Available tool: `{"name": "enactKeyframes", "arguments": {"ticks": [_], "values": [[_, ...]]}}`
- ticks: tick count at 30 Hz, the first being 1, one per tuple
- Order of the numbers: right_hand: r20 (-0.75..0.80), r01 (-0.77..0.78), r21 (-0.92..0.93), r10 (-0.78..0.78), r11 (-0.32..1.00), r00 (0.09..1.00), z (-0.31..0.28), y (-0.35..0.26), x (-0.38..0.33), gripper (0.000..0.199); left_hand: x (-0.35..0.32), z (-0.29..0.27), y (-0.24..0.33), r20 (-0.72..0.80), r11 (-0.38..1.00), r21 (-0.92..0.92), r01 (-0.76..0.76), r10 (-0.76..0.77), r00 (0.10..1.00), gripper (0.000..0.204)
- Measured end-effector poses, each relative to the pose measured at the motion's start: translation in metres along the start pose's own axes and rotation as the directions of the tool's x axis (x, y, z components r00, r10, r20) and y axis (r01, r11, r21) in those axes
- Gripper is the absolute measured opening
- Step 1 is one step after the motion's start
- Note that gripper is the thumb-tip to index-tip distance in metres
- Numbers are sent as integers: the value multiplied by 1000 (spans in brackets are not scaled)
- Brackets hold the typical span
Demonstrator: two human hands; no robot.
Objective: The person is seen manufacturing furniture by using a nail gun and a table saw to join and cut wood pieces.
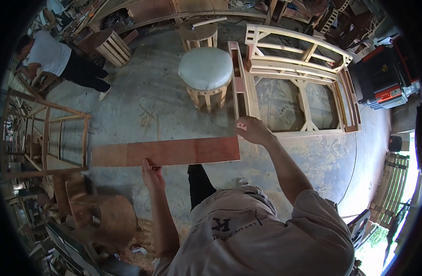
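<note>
Soft daylight, overexposed lower right — fisheye-bent, dark rim

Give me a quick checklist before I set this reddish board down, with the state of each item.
1. Left hand grips the near long edge of the reddish board: ok.
2. Right hand holds the board's far right corner: ok.
3. Board held roughly level, flat face up: ok.
4. Round padded stool stands beyond the board, apart from it: ok.
5. Wooden sofa frame lies close by the right hand; whether the board's end clears it: cannot tell.
6. Concrete floor under the board, hidden by the board itself: cannot tell.
</note>
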State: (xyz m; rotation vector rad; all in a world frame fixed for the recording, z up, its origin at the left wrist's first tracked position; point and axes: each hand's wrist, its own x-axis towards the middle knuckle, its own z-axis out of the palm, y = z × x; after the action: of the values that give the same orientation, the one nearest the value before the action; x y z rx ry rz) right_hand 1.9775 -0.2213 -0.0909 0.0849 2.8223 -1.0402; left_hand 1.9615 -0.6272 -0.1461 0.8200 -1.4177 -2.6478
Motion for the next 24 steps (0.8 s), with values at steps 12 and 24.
{"name": "enactKeyframes", "arguments": {"ticks": [12, 24], "values": [[-20, -192, -111, 191, 975, 981, 26, -105, 321, 42, 326, 182, 128, 207, 985, 76, 156, -169, 964, 20], [-93, -419, 103, 428, 902, 899, 46, -86, 641, 51, 632, 382, 169, 322, 893, 431, 130, -287, 902, 30]]}}
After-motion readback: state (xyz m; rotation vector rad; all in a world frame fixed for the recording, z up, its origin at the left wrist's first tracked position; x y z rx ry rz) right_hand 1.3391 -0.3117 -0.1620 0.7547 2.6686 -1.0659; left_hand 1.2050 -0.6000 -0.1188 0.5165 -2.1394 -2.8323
